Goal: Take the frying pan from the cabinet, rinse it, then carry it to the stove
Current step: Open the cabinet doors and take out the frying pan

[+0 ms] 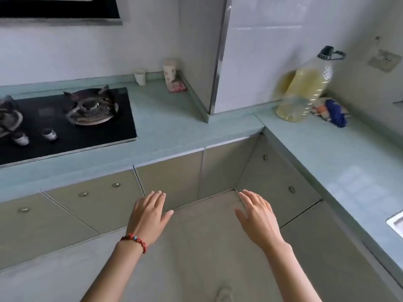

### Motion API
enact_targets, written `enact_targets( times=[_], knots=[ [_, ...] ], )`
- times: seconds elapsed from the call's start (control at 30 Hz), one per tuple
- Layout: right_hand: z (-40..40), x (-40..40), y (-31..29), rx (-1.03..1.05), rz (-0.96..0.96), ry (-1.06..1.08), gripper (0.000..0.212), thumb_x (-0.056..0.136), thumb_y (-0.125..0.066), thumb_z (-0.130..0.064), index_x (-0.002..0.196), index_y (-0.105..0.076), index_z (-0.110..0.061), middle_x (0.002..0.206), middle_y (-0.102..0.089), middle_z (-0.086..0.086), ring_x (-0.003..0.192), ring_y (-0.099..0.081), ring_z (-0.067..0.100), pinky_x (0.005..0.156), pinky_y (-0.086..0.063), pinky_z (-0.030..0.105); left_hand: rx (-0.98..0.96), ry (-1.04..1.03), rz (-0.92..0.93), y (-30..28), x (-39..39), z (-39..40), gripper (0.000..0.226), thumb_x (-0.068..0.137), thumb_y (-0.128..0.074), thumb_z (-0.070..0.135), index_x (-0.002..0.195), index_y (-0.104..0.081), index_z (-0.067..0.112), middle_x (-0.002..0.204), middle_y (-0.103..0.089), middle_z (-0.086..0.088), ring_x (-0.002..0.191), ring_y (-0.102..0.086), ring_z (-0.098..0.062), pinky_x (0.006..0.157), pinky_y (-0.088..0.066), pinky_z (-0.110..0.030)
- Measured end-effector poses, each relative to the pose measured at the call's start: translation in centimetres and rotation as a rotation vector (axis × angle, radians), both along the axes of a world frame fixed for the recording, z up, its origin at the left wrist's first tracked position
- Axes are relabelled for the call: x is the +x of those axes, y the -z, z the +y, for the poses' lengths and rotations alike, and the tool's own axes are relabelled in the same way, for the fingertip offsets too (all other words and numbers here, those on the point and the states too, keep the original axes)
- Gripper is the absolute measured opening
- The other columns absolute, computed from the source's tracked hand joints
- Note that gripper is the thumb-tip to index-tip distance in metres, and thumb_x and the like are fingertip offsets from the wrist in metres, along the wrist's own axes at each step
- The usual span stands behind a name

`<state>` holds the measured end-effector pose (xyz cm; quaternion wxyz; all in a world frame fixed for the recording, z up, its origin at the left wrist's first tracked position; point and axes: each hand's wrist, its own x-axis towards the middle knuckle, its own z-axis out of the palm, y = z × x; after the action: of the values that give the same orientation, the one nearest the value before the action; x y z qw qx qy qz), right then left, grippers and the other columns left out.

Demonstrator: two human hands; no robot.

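Observation:
No frying pan is in view. A black gas stove [65, 127] with metal burners is set into the blue-green counter at the left. Below the counter run grey cabinet doors [170, 182], all closed, with small round pulls. My left hand [148, 214], with a red bead bracelet on its wrist, hovers in front of the middle cabinet doors, fingers apart and holding nothing. My right hand [257, 216] hovers beside it near the corner cabinet [274, 182], also with spread fingers and holding nothing. A corner of the metal sink [395, 223] shows at the right edge.
The L-shaped counter [327, 171] wraps around the corner. A large bottle of yellow oil [305, 86] and a blue and orange bag [333, 111] stand at the back right. Two cups [152, 73] and a red packet [177, 86] sit behind the stove. The range hood [58, 9] hangs above.

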<state>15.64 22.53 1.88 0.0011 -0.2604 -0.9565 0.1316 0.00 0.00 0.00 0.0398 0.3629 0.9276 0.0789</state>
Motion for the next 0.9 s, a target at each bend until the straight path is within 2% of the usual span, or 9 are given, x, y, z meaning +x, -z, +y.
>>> enact_targets(
  times=[0.27,0.37,0.5,0.6,0.67,0.73,0.8,0.83,0.9],
  knots=[
    [9.1,-7.6,2.7,-0.033,-0.017,-0.177,0.05,0.094,-0.042,-0.036,0.139,-0.035,-0.015,0.149,-0.035,0.001,0.138,-0.028,0.018,0.11,-0.018,0.028,0.078,-0.215,-0.023,3.3,-3.1,6.8,0.072,0.077,-0.024,0.049,0.117,-0.057,-0.001,0.122,-0.061,-0.02,0.115,-0.055,-0.035,0.095,-0.044,-0.047],
    [13.1,-9.9,3.5,-0.042,-0.029,-0.232,0.05,0.094,-0.044,-0.035,0.138,-0.036,-0.014,0.148,-0.037,0.002,0.137,-0.029,0.019,0.11,-0.019,0.029,0.079,-0.271,-0.041,4.0,-3.7,10.6,0.075,0.078,-0.021,0.051,0.119,-0.055,-0.001,0.126,-0.058,-0.02,0.118,-0.053,-0.035,0.098,-0.041,-0.046],
    [17.0,-13.0,4.9,-0.08,-0.033,-0.282,0.048,0.094,-0.044,-0.032,0.138,-0.038,-0.013,0.147,-0.039,0.003,0.136,-0.031,0.02,0.11,-0.02,0.029,0.061,-0.296,-0.062,4.7,-5.0,15.0,0.082,0.085,-0.01,0.059,0.118,-0.056,-0.002,0.124,-0.059,-0.02,0.117,-0.054,-0.035,0.097,-0.043,-0.047],
    [18.9,-15.3,6.6,-0.111,-0.061,-0.316,0.048,0.094,-0.043,-0.032,0.138,-0.037,-0.013,0.147,-0.038,0.003,0.136,-0.03,0.02,0.11,-0.02,0.029,0.024,-0.324,-0.116,5.8,-6.3,17.6,0.066,0.083,-0.027,0.048,0.12,-0.054,-0.001,0.128,-0.057,-0.019,0.12,-0.052,-0.034,0.099,-0.041,-0.046],
    [19.8,-16.9,8.0,-0.137,-0.058,-0.32,0.048,0.094,-0.044,-0.031,0.138,-0.038,-0.012,0.147,-0.039,0.004,0.136,-0.031,0.021,0.11,-0.021,0.03,-0.003,-0.305,-0.121,6.7,-7.1,19.1,0.062,0.082,-0.031,0.045,0.113,-0.059,-0.001,0.119,-0.063,-0.019,0.111,-0.059,-0.034,0.091,-0.048,-0.047],
    [20.5,-18.4,9.8,-0.155,-0.047,-0.315,0.048,0.094,-0.045,-0.029,0.137,-0.038,-0.011,0.146,-0.04,0.006,0.136,-0.032,0.022,0.109,-0.021,0.03,-0.021,-0.276,-0.139,7.7,-8.1,20.3,0.066,0.087,-0.025,0.049,0.109,-0.062,-0.001,0.115,-0.066,-0.019,0.106,-0.062,-0.033,0.086,-0.051,-0.048],
    [21.1,-19.8,11.8,-0.173,-0.016,-0.321,0.047,0.093,-0.046,-0.027,0.136,-0.04,-0.01,0.144,-0.043,0.007,0.134,-0.035,0.023,0.108,-0.024,0.03,-0.015,-0.253,-0.141,9.4,-9.5,21.2,0.075,0.09,-0.011,0.052,0.111,-0.06,0.0,0.118,-0.064,-0.018,0.109,-0.061,-0.033,0.088,-0.05,-0.048],
    [21.3,-20.6,12.8,-0.191,0.008,-0.322,0.046,0.093,-0.047,-0.026,0.135,-0.04,-0.009,0.143,-0.045,0.007,0.133,-0.038,0.024,0.106,-0.026,0.03,0.022,-0.253,-0.135,10.4,-10.1,21.6,0.074,0.091,-0.012,0.052,0.113,-0.059,0.0,0.12,-0.063,-0.018,0.111,-0.059,-0.033,0.09,-0.049,-0.047],
    [21.5,-22.1,14.6,-0.324,0.086,-0.237,0.044,0.093,-0.049,-0.026,0.134,-0.043,-0.011,0.139,-0.05,0.005,0.128,-0.043,0.022,0.099,-0.033,0.029,0.22,-0.37,-0.185,12.8,-11.2,22.6,0.053,0.091,-0.036,0.043,0.117,-0.057,0.001,0.124,-0.06,-0.017,0.116,-0.055,-0.031,0.097,-0.043,-0.041]
  ],
)
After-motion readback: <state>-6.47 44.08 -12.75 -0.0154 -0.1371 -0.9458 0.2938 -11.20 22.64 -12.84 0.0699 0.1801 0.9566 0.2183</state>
